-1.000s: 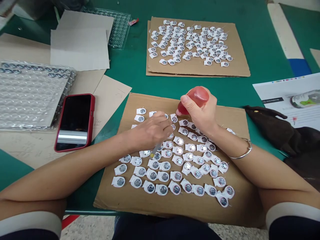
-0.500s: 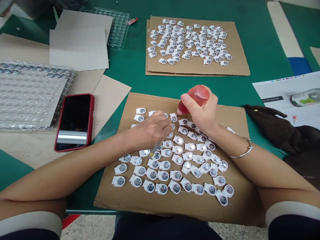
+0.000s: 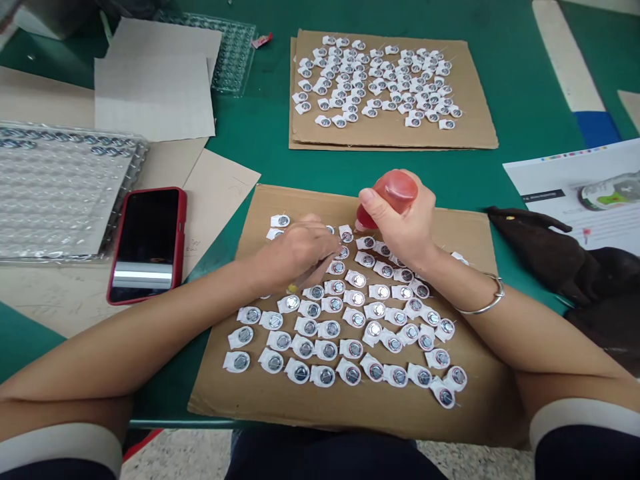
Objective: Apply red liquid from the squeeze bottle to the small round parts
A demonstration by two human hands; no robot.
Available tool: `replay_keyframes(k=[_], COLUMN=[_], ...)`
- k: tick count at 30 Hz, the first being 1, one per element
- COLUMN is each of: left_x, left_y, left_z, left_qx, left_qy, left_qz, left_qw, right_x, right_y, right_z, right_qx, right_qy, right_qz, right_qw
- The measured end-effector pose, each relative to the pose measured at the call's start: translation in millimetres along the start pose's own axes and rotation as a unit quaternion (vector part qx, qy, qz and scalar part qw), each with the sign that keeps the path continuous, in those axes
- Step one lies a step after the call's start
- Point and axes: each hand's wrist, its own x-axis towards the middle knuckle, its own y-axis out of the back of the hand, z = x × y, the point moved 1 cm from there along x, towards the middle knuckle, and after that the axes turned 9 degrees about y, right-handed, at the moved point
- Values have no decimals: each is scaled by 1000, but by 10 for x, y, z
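Note:
In the head view my left hand (image 3: 303, 250) is closed in a pinch on a slim grey tool (image 3: 311, 273) with a yellow end; its tip is hidden by my fingers. My right hand (image 3: 407, 220) wraps round a red squeeze bottle (image 3: 395, 190), tilted with its nozzle down to the left, close to one small white piece (image 3: 345, 233). Many such tabbed pieces with round silver centres lie in loose rows on a brown cardboard sheet (image 3: 350, 413) beneath both hands. My forearms and hands cover some of them.
Farther back, a second cardboard sheet (image 3: 480, 127) bears many similar pieces. On the left lie a red-cased phone (image 3: 147, 240), clear plastic trays (image 3: 60, 200) and grey card sheets (image 3: 155, 100). To the right are a printed paper (image 3: 560, 180) and a dark cloth-like item (image 3: 545, 260).
My left hand has shifted slightly and turned, with the grey tool's yellow end swinging left and up. My right hand and the red bottle stay nearly in place.

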Motion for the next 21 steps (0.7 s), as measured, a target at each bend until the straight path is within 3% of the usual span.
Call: replay_keyframes(k=[7, 13, 21], left_x=[100, 99, 88], left_y=[114, 137, 119], left_z=[-21, -46, -44], left_qx=[-96, -136, -163], left_qy=[77, 147, 162], left_qz=[-24, -52, -45], left_qw=[992, 978, 972], right_x=[-1, -8, -25], right_y=[1, 5, -3], right_z=[-51, -71, -68], right_qx=[-22, -11, -3], right_qy=[65, 74, 77], right_qz=[25, 13, 11], right_qw=[997, 997, 997])
